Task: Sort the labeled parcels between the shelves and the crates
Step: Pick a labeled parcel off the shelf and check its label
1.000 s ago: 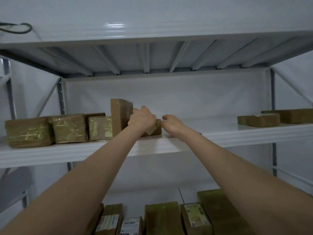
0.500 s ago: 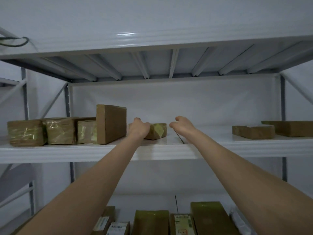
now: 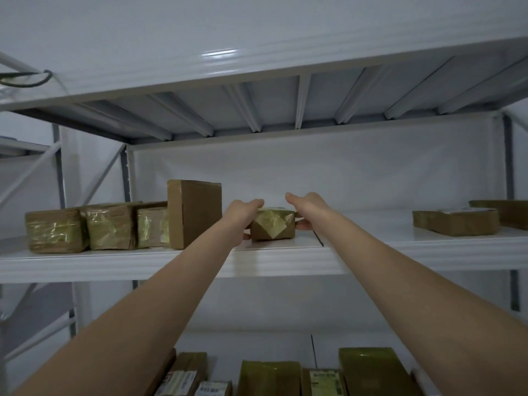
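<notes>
A small parcel (image 3: pixel 273 225) sits on the middle shelf (image 3: pixel 285 260), near the front edge. It is a brown paper block with shiny yellow tape that makes a diamond shape on its front. Both hands are on it. The left hand (image 3: pixel 243 217) holds the left end, with fingers over the top and the thumb low on the side. The right hand (image 3: pixel 305 210) holds the right end the same way, with the thumb tucked against the side.

The shelf is smooth white metal. Just left of the left hand stands a tall cardboard box (image 3: pixel 194 214), plain brown and standing on its edge. Beside it are three taped parcels (image 3: pixel 110 227) in a row, touching each other, crinkly and shiny. Far to the right lie two flat parcels (image 3: pixel 455 222), well apart from the hands.

The shelf above (image 3: pixel 285 67) has long white metal ribs under it. On the bottom shelf are more parcels (image 3: pixel 268 378), some wrapped in green-yellow tape and some with white paper labels (image 3: pixel 325 382).
</notes>
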`<state>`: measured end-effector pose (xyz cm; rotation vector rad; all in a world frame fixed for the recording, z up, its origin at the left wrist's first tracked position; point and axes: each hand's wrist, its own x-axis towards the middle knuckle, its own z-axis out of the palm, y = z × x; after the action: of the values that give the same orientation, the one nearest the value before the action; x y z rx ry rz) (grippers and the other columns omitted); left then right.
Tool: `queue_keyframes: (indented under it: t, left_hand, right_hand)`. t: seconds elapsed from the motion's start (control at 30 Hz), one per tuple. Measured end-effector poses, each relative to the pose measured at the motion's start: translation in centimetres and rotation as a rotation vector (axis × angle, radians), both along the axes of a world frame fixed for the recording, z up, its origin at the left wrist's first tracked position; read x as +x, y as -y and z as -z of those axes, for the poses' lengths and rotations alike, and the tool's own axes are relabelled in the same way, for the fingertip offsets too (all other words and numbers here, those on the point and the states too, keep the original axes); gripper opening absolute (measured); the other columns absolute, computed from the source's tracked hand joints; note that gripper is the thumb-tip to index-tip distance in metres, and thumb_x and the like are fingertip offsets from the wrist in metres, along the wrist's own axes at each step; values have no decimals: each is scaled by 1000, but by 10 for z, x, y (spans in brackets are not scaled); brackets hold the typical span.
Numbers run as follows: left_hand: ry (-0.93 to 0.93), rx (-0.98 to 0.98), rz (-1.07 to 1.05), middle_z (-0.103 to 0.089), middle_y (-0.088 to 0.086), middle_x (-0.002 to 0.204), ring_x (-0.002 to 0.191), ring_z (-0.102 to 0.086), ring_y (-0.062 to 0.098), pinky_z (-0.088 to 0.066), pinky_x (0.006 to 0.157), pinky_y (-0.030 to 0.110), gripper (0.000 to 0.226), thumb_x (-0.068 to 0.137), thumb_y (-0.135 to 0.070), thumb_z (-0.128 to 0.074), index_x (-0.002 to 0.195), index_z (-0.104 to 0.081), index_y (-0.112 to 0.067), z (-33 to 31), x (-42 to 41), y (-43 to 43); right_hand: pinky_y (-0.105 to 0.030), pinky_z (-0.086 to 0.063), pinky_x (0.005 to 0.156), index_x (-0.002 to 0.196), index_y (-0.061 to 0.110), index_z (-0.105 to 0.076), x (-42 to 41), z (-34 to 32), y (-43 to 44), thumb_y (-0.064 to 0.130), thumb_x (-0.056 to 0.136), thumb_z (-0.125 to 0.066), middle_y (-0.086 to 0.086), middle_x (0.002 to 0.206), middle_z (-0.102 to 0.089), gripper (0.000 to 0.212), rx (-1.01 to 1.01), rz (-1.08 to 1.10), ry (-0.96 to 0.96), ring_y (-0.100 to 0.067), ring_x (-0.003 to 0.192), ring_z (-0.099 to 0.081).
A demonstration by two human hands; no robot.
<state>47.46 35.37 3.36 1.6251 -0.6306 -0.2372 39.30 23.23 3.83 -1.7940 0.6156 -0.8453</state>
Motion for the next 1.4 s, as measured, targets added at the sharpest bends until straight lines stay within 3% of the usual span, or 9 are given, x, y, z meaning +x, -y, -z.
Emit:
queue_keyframes:
  t: [0.07, 0.2, 0.33, 0.57, 0.73, 0.87, 1.03, 1.2, 1.4]
  left_hand:
    - [-21, -97, 9, -57, 11, 120, 111, -54, 30, -46, 97, 51, 32, 94, -31, -55, 117, -55, -7, -1, -13, 6]
    - [37, -341, 3, -62, 9, 101, 92, -58, 24, -52, 84, 41, 13, 92, -13, -56, 102, -63, -10, -6, -41, 22]
    - [118, -411, 71, -58, 6, 113, 93, -60, 18, -55, 81, 33, 29, 90, -4, -58, 117, -56, -13, -10, -67, 34]
    - [99, -330, 255, -63, 10, 115, 80, -61, 10, -50, 65, 24, 45, 86, -17, -62, 130, -53, -14, -9, -102, 46]
    - [83, -279, 328, -62, 1, 108, 90, -64, 16, -56, 70, 27, 62, 82, -10, -69, 137, -44, -21, -5, -111, 53]
    - [15, -298, 362, -64, 0, 105, 93, -64, 18, -55, 70, 30, 48, 88, -12, -61, 132, -46, -27, -2, -121, 62]
    - [186, -120, 254, -63, 8, 96, 86, -56, 23, -46, 71, 28, 24, 94, -10, -51, 116, -62, -10, 6, -134, 78]
    - [229, -79, 269, -58, 12, 96, 87, -52, 23, -45, 74, 27, 18, 90, 3, -49, 93, -64, -8, 9, -138, 86]
    - [473, 15, 150, -50, 9, 139, 127, -48, 19, -36, 103, 25, 50, 91, -6, -54, 140, -45, -10, 26, -137, 70]
  right_hand:
    - [-26, -53, 49, 101, 4, -53, -19, 0, 5, 27, 85, -71, -6, 96, -57, 34, 93, -13, 55, -18, 82, -59]
    - [-32, -58, 61, 105, -3, -60, -58, 5, 11, 0, 80, -72, -15, 104, -64, 28, 272, -62, 206, -22, 86, -65]
    - [-22, -53, 48, 108, -1, -60, -94, 13, 15, -8, 82, -65, -11, 96, -64, 28, 409, -105, 419, -20, 75, -64]
    - [-32, -51, 86, 144, 3, -34, -132, 16, 26, -11, 82, -62, -11, 114, -62, 69, 332, -77, 493, -23, 100, -60]
    - [-20, -50, 62, 133, 12, -51, -151, 16, 32, -7, 79, -67, 4, 92, -63, 59, 159, -33, 459, -8, 80, -62]
    - [-23, -45, 64, 132, 37, -40, -158, 16, 33, 7, 77, -75, 13, 102, -57, 72, -45, -32, 361, -6, 91, -55]
    - [-32, -48, 89, 140, 32, -38, -158, 26, 44, 25, 81, -72, 2, 126, -59, 68, -405, 281, 74, -23, 113, -57]
    - [-32, -44, 81, 131, 40, -47, -155, 34, 55, 38, 89, -60, -2, 124, -61, 44, -572, 535, -282, -28, 112, -57]
    - [-39, -37, 89, 128, 25, -49, -146, 44, 59, 20, 92, -52, -9, 130, -47, 36, -744, 754, -451, -32, 119, -43]
